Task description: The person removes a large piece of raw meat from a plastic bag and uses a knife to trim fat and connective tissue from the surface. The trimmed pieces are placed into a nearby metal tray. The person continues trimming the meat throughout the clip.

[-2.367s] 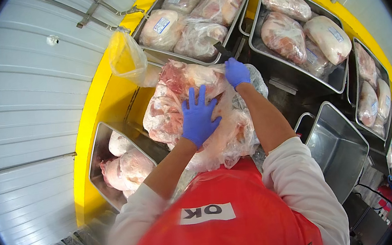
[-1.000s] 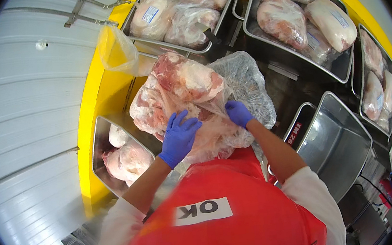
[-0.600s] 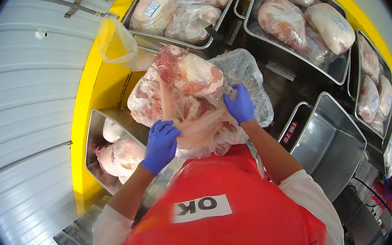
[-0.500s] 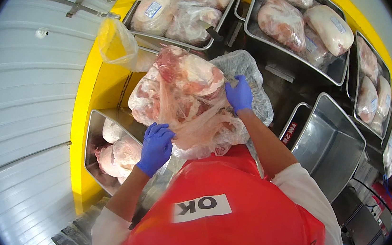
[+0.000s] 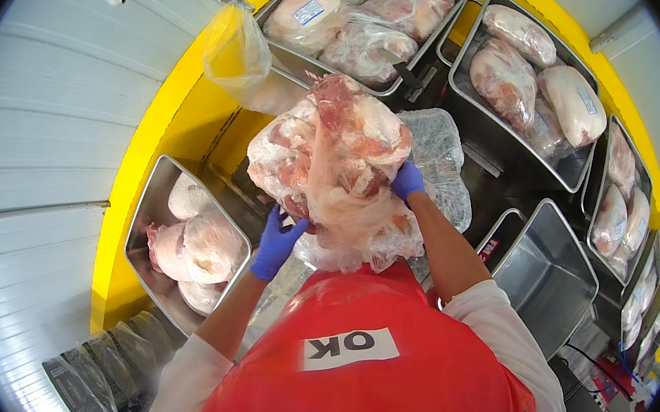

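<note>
In front of my red apron sits a large piece of raw meat (image 5: 363, 134), pink with white fat, its lower part covered by loose clear plastic wrap (image 5: 369, 230). At the meat's lower left edge is my blue-gloved left hand (image 5: 276, 244), thumb on the near side and fingertips partly hidden under the meat. My blue-gloved right hand (image 5: 407, 182) grips the meat's right side, its fingertips tucked out of sight. Beyond that hand lies a clear plastic-wrapped bundle (image 5: 440, 166), partly covered by the meat.
A steel tub (image 5: 243, 239) with several meat pieces stands at left. More steel tubs (image 5: 458, 84) of bagged meat line the far and right sides. Near my right arm is a bare steel tub (image 5: 550, 275). A clear bag (image 5: 237, 51) hangs at far left; black crates (image 5: 94, 375) stand lower left.
Both hands have moved in against the meat's lower sides; the right hand has come off the wrapped bundle's edge. More bare meat shows above the plastic. The whole view has shifted.
</note>
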`<state>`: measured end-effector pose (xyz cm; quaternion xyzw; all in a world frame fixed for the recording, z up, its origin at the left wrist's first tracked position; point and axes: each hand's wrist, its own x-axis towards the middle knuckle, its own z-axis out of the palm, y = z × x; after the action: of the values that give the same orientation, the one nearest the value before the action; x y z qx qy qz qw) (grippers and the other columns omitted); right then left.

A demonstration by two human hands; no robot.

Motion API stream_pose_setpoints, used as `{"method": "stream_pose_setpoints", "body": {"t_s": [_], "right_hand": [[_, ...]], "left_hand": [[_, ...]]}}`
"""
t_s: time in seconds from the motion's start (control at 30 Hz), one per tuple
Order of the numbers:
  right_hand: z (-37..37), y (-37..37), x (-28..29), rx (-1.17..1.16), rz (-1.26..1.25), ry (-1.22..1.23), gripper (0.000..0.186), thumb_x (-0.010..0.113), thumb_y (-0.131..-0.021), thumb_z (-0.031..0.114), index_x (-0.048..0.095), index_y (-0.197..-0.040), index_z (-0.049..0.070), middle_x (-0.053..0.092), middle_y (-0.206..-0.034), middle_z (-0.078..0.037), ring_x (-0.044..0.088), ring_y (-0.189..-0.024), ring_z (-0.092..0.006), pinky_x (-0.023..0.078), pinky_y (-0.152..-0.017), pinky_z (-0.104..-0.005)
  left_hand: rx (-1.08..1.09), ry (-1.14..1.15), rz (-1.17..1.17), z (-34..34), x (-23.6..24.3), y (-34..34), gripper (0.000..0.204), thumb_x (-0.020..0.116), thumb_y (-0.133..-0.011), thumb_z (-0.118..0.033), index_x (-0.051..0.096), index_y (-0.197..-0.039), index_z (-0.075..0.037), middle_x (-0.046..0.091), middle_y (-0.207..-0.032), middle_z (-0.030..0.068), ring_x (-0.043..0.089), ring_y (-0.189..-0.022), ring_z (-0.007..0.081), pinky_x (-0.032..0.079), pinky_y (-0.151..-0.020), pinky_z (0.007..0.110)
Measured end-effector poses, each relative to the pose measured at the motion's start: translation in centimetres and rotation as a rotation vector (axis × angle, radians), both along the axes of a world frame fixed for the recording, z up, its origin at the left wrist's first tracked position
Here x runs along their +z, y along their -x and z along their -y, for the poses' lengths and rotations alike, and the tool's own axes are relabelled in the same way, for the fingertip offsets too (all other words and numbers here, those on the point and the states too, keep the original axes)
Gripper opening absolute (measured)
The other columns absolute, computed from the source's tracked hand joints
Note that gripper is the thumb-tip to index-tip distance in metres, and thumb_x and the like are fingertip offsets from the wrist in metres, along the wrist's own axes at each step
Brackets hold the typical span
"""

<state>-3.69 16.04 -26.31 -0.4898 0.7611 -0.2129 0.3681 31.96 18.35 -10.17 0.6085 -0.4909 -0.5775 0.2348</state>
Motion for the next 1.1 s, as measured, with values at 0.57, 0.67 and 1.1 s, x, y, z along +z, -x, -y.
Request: {"method": "stream_pose_setpoints", "body": {"t_s": [0.57,0.67,1.1], "right_hand": [[-10.0,-0.8,16.5,-0.274,0.668,-0.01,0.029,0.057,-0.094,0.012,0.075,-0.115,0.002,0.069,-0.086,-0.005,0.062,-0.075,-0.01,0.052,-0.068,-0.0299],[-11.3,0.1,14.8,-0.262,0.47,0.08,0.026,0.059,-0.092,0.012,0.075,-0.11,0.001,0.067,-0.08,-0.005,0.061,-0.074,-0.0099,0.051,-0.067,-0.03],[-15.8,1.0,6.3,-0.046,-0.246,-0.141,0.035,0.066,-0.085,0.018,0.073,-0.115,0.001,0.074,-0.097,-0.025,0.072,-0.094,-0.0408,0.056,-0.088,-0.0454]], "left_hand": [[0.169,-0.495,-0.474,3.6,-1.7,0.4,0.068,0.069,-0.097,-0.059,0.055,-0.145,-0.013,0.067,-0.117,0.007,0.067,-0.101,0.0207,0.059,-0.09,0.042],[0.169,-0.525,-0.513,4.6,-1.6,0.7,0.068,0.07,-0.094,-0.064,0.06,-0.14,-0.015,0.068,-0.113,0.0047,0.067,-0.1,0.0193,0.058,-0.092,0.043],[-0.16,-0.435,-0.241,6.9,-2.0,-4.7,0.087,0.063,-0.096,-0.069,0.045,-0.157,-0.009,0.055,-0.149,0.0138,0.062,-0.121,0.0268,0.054,-0.098,0.042]]}}
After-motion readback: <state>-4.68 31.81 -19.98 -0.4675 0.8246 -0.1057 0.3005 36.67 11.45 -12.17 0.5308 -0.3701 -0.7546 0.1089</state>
